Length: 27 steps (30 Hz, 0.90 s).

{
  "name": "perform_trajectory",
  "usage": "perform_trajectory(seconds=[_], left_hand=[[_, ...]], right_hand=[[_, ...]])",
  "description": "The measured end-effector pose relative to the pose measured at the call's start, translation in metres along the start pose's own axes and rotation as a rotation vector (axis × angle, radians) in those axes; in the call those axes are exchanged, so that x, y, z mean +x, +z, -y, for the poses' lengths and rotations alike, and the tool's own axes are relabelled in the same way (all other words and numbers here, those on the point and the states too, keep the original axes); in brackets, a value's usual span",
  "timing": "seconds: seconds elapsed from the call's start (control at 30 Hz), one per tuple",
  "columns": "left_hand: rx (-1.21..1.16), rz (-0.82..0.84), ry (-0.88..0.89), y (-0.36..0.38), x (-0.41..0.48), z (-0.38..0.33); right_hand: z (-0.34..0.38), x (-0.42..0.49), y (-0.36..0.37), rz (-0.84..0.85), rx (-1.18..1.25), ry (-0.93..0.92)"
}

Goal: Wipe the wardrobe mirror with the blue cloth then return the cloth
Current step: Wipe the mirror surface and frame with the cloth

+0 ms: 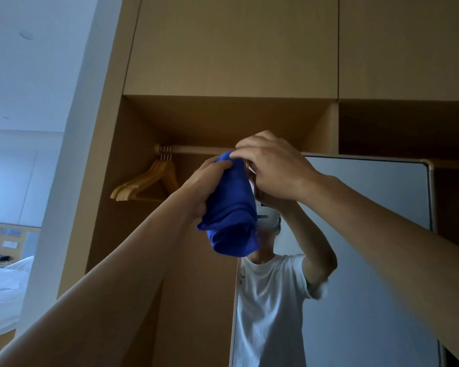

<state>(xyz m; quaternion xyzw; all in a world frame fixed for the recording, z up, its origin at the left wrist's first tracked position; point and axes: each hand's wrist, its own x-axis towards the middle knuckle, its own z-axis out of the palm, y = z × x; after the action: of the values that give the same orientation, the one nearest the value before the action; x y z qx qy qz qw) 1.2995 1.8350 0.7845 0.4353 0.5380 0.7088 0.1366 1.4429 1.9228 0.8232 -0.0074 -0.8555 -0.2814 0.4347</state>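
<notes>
Head view: both arms raised at the wardrobe rail [196,149]. The left hand [204,181] grips the bunched blue cloth [231,213] and the right hand [273,168] pinches its top, just beside the mirror [368,234]. Fetching or returning is unclear; wiping would need the cloth spread against the glass.

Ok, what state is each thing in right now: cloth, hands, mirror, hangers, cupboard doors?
cloth: bunched, hanging at rail height, held from two sides.
left hand: grips the cloth's side.
right hand: fingers pinch the cloth's top.
mirror: upright, showing a reflection.
hangers: hung together at the rail's left end.
top doors: closed.
</notes>
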Motion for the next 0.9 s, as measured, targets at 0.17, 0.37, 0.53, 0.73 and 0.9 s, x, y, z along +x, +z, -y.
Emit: perform_trajectory(seconds=[0.17,0.37,0.53,0.73,0.9], left_hand=[[0.103,-0.049,0.032,0.001,-0.005,0.011],[0.255,-0.031,0.028,-0.005,-0.021,0.043],[0.205,-0.006,0.0,-0.008,-0.039,0.079],[0.179,-0.091,0.139,0.005,-0.036,0.05],[0.307,-0.056,0.08,-0.003,-0.046,0.078]], right_hand=[[-0.006,0.001,0.006,0.059,-0.055,0.003],[-0.005,-0.005,0.017,0.135,-0.145,-0.029],[0.004,-0.02,0.031,0.222,-0.354,-0.165],[0.003,-0.025,0.031,0.142,-0.354,-0.145],[0.002,-0.036,0.035,0.166,-0.361,-0.161]])
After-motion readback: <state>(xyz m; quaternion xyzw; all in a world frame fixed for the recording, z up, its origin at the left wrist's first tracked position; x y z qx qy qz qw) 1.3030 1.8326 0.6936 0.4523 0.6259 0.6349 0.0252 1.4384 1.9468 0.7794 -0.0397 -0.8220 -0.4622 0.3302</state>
